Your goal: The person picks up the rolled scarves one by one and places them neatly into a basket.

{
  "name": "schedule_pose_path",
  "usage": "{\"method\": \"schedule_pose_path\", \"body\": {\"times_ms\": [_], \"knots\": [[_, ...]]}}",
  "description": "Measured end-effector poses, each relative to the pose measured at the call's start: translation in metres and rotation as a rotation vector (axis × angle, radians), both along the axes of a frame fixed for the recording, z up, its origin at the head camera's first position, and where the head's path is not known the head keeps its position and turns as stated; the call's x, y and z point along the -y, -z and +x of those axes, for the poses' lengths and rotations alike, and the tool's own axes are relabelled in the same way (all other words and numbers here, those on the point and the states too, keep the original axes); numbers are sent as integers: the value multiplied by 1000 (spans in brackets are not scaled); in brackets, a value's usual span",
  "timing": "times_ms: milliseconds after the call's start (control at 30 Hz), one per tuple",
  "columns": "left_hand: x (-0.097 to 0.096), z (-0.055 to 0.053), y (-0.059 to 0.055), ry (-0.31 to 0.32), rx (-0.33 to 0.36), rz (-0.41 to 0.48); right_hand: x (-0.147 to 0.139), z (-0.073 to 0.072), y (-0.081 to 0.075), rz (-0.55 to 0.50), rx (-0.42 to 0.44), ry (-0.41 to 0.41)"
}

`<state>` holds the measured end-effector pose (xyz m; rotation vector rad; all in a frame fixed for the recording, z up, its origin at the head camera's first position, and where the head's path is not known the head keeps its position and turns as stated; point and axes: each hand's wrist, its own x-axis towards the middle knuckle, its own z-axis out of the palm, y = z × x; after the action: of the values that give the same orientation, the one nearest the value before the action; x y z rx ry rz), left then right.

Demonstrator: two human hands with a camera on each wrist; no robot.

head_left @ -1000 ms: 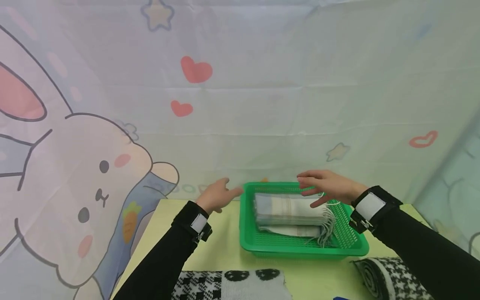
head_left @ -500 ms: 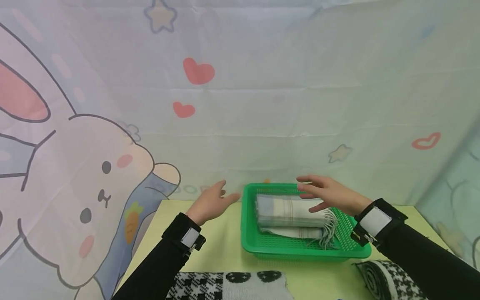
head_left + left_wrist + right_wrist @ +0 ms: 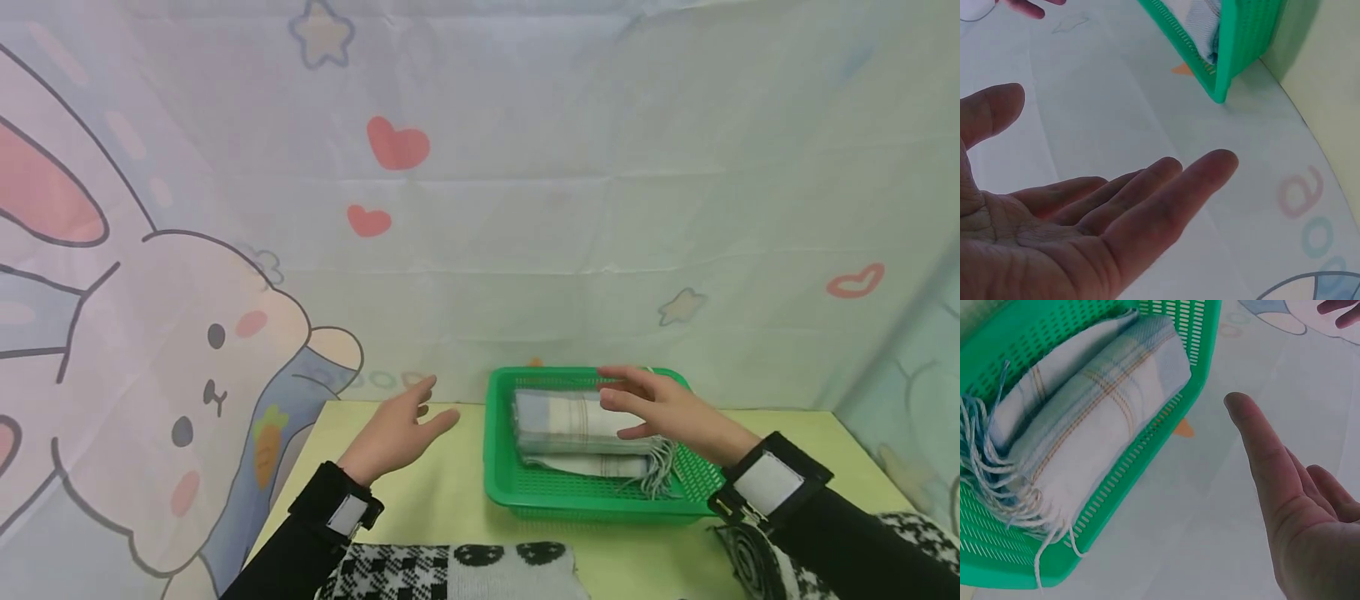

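Note:
A folded plaid scarf [image 3: 577, 421] in white, blue and tan lies in a green plastic basket [image 3: 585, 507], its fringe gathered at the right end. My right hand [image 3: 667, 410] hovers over the basket's right part, holding nothing, fingers spread. To the left of the basket, my left hand [image 3: 397, 433] is held above the table with fingers extended and thumb apart. In the left wrist view the palm of the left hand [image 3: 1085, 231] is bare. The right wrist view shows the scarf [image 3: 1097, 419] apart from the right hand [image 3: 1297, 506].
A black-and-white houndstooth knit piece with a grey panel [image 3: 510, 575] lies at the table's front. A rolled houndstooth scarf [image 3: 750, 558] sits at front right, partly behind my sleeve. The yellow table [image 3: 442, 500] meets a printed cloth backdrop [image 3: 525, 208].
My left hand has drawn back leftward and down, away from the basket. The right hand has lowered slightly and shifted right. Basket and scarf stay in place.

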<state>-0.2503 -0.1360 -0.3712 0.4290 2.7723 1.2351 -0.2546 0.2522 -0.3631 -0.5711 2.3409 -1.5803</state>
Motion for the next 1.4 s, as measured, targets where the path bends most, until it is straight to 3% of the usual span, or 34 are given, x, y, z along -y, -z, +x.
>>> {"method": "schedule_pose_path", "body": {"times_ms": [433, 733, 1067, 1400], "knots": [[22, 22, 4, -23, -46, -25, 10, 21, 6, -38, -4, -36], [38, 37, 11, -42, -2, 3, 15, 35, 11, -60, 25, -75], [51, 46, 20, -52, 38, -9, 17, 41, 27, -45, 63, -78], [60, 54, 32, -50, 82, -13, 17, 52, 46, -86, 133, -136]]}}
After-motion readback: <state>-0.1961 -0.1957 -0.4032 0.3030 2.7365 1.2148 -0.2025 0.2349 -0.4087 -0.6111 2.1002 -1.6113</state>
